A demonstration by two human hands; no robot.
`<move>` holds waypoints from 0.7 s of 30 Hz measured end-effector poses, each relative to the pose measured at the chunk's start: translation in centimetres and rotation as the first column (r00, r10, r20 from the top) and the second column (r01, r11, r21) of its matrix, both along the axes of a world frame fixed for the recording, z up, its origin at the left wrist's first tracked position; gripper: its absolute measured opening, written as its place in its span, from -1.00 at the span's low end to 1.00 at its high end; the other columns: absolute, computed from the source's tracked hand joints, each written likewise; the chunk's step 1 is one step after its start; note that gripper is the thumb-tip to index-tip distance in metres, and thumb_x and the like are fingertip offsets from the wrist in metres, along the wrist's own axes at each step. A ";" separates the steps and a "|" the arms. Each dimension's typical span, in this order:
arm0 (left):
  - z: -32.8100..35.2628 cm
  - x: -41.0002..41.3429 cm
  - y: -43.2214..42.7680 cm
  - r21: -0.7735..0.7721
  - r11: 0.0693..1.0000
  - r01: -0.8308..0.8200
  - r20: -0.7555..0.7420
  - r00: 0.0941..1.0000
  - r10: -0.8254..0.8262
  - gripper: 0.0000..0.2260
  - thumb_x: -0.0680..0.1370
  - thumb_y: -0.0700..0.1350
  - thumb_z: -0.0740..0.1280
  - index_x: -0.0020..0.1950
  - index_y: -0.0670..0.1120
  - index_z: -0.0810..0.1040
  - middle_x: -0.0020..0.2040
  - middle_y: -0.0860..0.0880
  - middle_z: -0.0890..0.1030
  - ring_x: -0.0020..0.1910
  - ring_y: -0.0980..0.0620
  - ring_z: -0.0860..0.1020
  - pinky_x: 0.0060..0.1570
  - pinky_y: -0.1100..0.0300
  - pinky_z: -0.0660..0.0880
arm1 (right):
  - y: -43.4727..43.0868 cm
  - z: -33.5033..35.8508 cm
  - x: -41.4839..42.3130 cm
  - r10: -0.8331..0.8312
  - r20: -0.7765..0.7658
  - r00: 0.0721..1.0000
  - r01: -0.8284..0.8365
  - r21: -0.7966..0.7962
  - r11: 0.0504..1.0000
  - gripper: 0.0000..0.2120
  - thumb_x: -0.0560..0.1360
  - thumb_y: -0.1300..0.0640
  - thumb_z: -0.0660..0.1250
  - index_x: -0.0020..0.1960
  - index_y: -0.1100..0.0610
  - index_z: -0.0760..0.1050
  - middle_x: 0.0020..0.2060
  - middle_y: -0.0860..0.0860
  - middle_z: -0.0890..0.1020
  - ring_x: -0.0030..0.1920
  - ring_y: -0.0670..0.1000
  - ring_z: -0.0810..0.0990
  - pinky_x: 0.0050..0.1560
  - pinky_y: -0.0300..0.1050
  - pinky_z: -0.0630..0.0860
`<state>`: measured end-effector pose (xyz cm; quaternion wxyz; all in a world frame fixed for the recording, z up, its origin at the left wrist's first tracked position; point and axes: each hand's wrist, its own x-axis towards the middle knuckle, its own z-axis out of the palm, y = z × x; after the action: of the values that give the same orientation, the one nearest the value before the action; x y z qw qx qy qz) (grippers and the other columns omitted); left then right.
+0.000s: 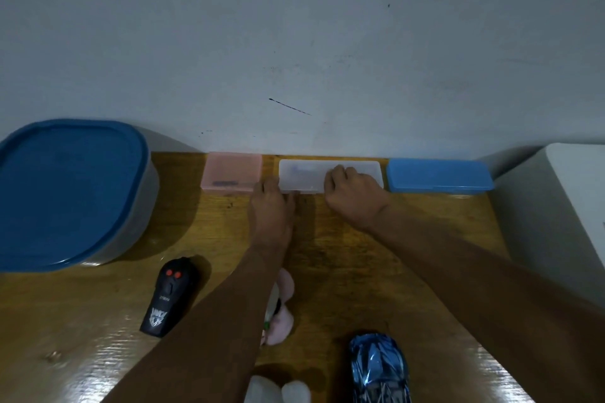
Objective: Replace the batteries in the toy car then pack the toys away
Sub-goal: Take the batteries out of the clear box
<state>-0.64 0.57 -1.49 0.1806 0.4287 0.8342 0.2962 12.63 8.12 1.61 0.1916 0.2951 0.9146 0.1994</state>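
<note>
Head view is showing me reaching both hands to the clear case lying against the wall between a pink case and a blue case. My left hand is gripping its near left corner, my right hand is pressing down on its lid. The toy car is sitting on the tabletop near me, the remote to my left, well apart from it
</note>
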 end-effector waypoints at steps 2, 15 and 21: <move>-0.2 -0.1 0.1 0.005 1.000 -0.003 0.005 1.000 0.003 -0.71 0.55 -0.07 0.36 0.21 -0.19 0.51 0.14 -0.17 0.55 0.10 -0.12 0.52 0.02 0.10 0.45 | 0.1 0.5 -0.2 -0.006 0.008 1.000 0.006 -0.009 1.000 -0.58 0.30 0.27 0.51 0.08 0.44 0.55 -0.13 0.35 0.64 -0.24 0.26 0.64 -0.38 0.05 0.61; -0.2 -0.3 -0.2 0.042 0.999 0.001 0.066 0.998 -0.003 -0.70 0.51 -0.02 0.40 0.16 -0.15 0.54 0.08 -0.11 0.59 0.03 -0.07 0.57 0.01 0.03 0.58 | 1.2 1.7 0.9 0.005 -0.207 0.978 -0.024 -0.090 0.996 -0.67 0.26 0.07 0.53 -0.04 0.20 0.61 -0.21 0.10 0.67 -0.28 0.08 0.64 -0.44 -0.12 0.53; 0.3 -0.5 -0.7 0.059 0.998 0.011 0.077 0.997 -0.016 -0.66 0.54 0.09 0.34 0.16 -0.13 0.53 0.05 -0.09 0.62 0.01 -0.05 0.58 -0.10 0.16 0.52 | 2.4 2.5 1.5 -0.013 -0.475 0.880 -0.077 -0.170 0.982 -0.79 0.35 0.17 0.43 -0.06 0.25 0.56 -0.24 0.17 0.60 -0.32 0.17 0.59 -0.41 -0.07 0.50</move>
<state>-1.11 -0.13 -1.23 0.2020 0.4277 0.8146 0.3356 14.13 10.51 4.15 -0.0148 0.3008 0.9528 0.0389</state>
